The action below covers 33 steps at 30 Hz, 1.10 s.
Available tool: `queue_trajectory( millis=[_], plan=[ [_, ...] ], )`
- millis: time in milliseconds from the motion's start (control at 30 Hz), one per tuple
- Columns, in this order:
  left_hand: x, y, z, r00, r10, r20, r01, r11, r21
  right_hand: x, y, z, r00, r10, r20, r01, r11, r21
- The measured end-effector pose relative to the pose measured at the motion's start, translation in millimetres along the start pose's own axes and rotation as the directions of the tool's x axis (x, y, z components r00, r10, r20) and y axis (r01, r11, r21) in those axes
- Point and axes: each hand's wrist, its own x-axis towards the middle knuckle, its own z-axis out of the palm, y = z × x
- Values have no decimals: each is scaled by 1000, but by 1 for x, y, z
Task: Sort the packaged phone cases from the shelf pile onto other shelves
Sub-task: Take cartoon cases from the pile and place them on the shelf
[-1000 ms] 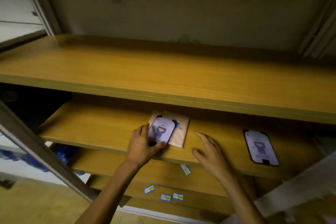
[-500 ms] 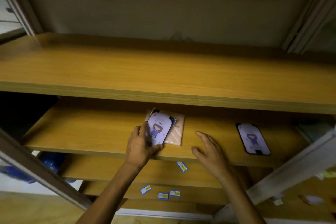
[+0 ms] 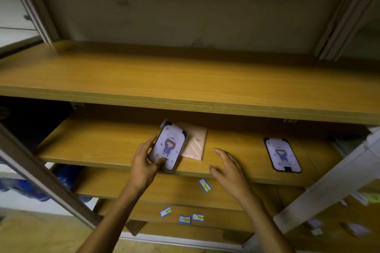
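Observation:
My left hand (image 3: 144,160) grips a packaged phone case (image 3: 169,146) printed with a cartoon girl, thumb on its lower face, tilted up above the front of the middle shelf (image 3: 102,146). Under it lies a small pile: a pink packaged case (image 3: 195,146) and the corner of another case (image 3: 165,123). My right hand (image 3: 228,166) hovers open over the shelf edge to the right of the pile, holding nothing. A second cartoon-girl case (image 3: 282,155) lies flat on the same shelf at the right.
A wide bare wooden shelf (image 3: 185,80) runs above. Lower shelves (image 3: 174,189) carry small blue-and-white label tags (image 3: 205,185). Grey metal uprights (image 3: 41,172) slant at the left and right (image 3: 329,189). Blue items sit low at the left.
My left hand has lifted the cartoon-girl case off the pile and drawn it toward the shelf's front edge. The right hand has stayed open beside the pile.

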Motion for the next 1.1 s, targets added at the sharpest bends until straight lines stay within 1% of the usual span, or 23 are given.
queue_trajectory(
  millis=[67, 233, 333, 433, 567, 667, 767, 867, 1000, 1100],
  plan=[
    [-8, 2, -8, 997, -79, 4, 78, 980, -183, 3, -5, 4, 1000, 5, 16, -5, 1000, -22],
    [-18, 11, -30, 996, -91, 6, 88, 947, -309, 13, -15, 19, 1000, -10, 7, 11, 998, -70],
    [-15, 16, -42, 995, -101, 10, 99, 933, -346, 21, -23, 31, 1000, -13, -22, 11, 995, -98],
    [-8, 15, -54, 996, -87, 23, 90, 930, -356, 29, -28, 44, 997, 8, -74, -22, 982, -187],
    [7, 7, -67, 996, -80, 44, 90, 930, -357, 41, -35, 61, 980, 73, -186, -129, 942, -310],
    [19, 0, -74, 995, -77, 60, 93, 927, -362, 50, -43, 74, 955, 154, -252, -234, 914, -330],
    [29, -7, -80, 995, -59, 74, 82, 934, -349, 55, -49, 87, 932, 205, -299, -301, 896, -325],
    [36, -14, -83, 994, -46, 98, 76, 939, -335, 56, -47, 91, 921, 244, -305, -335, 894, -296],
    [42, -20, -84, 992, -35, 122, 77, 933, -353, 52, -39, 81, 912, 314, -265, -355, 926, -127],
    [45, -22, -82, 992, -19, 122, 61, 934, -353, 51, -35, 77, 914, 329, -238, -339, 941, 1]
  ],
)
